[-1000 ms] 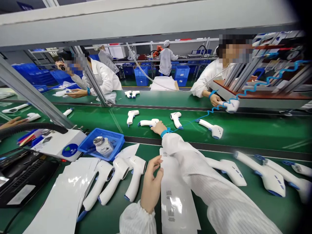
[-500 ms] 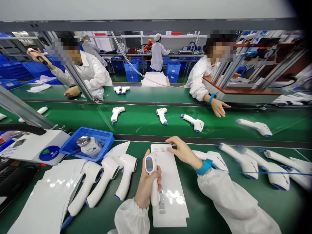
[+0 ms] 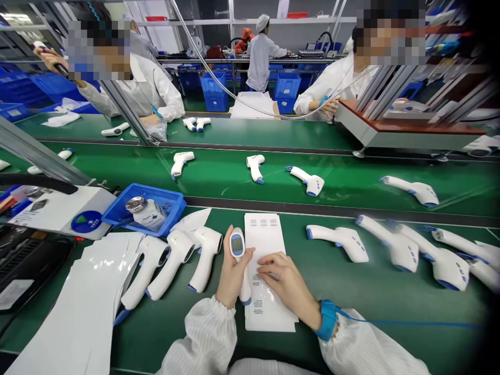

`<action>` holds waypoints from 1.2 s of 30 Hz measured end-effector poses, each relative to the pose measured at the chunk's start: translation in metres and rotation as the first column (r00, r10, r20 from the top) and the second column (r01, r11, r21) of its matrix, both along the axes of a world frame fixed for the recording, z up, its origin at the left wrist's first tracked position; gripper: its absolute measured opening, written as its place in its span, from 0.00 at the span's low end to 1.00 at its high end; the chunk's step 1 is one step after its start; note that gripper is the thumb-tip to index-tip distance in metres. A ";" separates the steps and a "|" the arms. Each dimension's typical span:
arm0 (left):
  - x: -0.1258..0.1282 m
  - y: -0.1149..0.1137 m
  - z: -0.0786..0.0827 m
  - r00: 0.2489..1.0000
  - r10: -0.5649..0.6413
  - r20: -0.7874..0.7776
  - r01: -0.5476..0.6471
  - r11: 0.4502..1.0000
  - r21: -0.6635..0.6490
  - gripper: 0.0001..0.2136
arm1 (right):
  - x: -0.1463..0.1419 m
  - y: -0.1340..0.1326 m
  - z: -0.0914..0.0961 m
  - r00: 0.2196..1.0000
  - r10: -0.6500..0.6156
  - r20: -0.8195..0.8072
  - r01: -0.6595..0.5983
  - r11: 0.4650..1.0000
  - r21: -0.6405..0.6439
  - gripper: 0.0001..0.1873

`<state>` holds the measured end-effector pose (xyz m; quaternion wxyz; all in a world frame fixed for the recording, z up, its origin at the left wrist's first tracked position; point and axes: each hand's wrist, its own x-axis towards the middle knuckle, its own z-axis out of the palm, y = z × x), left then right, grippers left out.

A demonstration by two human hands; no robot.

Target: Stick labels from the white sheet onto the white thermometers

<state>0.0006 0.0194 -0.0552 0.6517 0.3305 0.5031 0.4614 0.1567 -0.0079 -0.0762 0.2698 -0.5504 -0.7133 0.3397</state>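
Note:
My left hand (image 3: pixel 230 276) is wrapped around a white infrared thermometer (image 3: pixel 237 244), its small grey screen facing up at me and its handle pointing down. Under and right of it lies a stack of white label sheets (image 3: pixel 265 234) with rows of small printed text. My right hand (image 3: pixel 289 284), with a blue wrist strap (image 3: pixel 327 319), rests over the middle of the sheets. Its fingers are bent and pinched together at the sheet's surface; what is between them, if anything, is too small to make out.
Several white thermometers (image 3: pixel 205 255) lie left of my hands, more (image 3: pixel 344 242) at right. A blue tray (image 3: pixel 177 211) holds a metal-capped bottle (image 3: pixel 146 211). Glossy white sheets (image 3: pixel 74 307) lie at left. Thermometers also lie on the green belt (image 3: pixel 219 174); co-workers sit beyond.
My right hand has come down from the top of the label sheets to their middle, its spread fingers now pinched. The co-worker at right has drawn a hand back from the belt.

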 end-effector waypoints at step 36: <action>0.031 -0.028 -0.002 0.963 -0.271 -0.008 0.271 0.962 0.036 0.37 | 0.017 0.039 0.071 0.970 -0.070 -0.233 0.039 0.990 -0.136 0.05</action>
